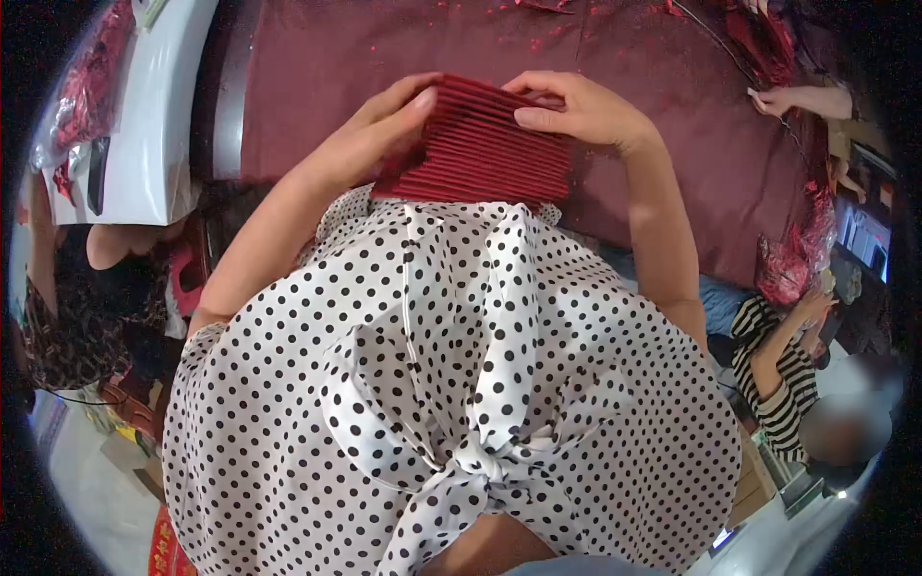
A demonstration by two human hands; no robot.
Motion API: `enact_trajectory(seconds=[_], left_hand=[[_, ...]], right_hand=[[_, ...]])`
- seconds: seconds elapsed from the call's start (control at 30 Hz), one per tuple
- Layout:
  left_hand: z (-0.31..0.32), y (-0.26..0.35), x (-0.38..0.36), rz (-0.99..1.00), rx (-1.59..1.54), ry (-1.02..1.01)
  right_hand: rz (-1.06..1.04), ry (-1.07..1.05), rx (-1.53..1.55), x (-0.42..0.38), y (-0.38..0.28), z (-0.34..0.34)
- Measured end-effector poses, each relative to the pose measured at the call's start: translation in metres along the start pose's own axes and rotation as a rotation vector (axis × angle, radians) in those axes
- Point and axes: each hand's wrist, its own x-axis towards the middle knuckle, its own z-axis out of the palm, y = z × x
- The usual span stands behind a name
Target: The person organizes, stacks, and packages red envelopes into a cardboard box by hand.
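Note:
A dark red block of narrow parallel ridges, like a pleated sheet or a stack of thin pieces (495, 144), is held up at the near edge of the table. My left hand (399, 120) is closed on its upper left side, with the thumb on the front and the fingers behind. On the upper right corner, my right hand (581, 108) grips it between thumb and fingers. The fingertips behind the block are hidden. Its lower edge overlaps the polka-dot shirt (451, 317) in this view.
A dark red cloth (336, 58) covers the table, with small red bits scattered at the far side. A white table (158, 106) with red plastic-wrapped bundles (91, 91) stands left. Another person's hand (783, 101) reaches in at right, and a person in a striped top (783, 384) sits below.

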Motion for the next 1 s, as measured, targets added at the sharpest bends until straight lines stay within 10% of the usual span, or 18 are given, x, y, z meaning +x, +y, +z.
enact_trajectory(seconds=[0.1,0.67,1.0], left_hand=[[0.018,-0.006,0.029,0.083,0.077,0.292],[0.028,-0.009,0.03,0.114,-0.075,0.349],[0.032,-0.003,0.025,0.065,-0.07,0.367]], right_hand=[[0.013,0.068,-0.053,0.003,0.009,-0.007],[-0.368,0.296,-0.418,0.009,-0.001,0.002],[-0.217,0.306,-0.435,0.008,-0.009,0.001]])
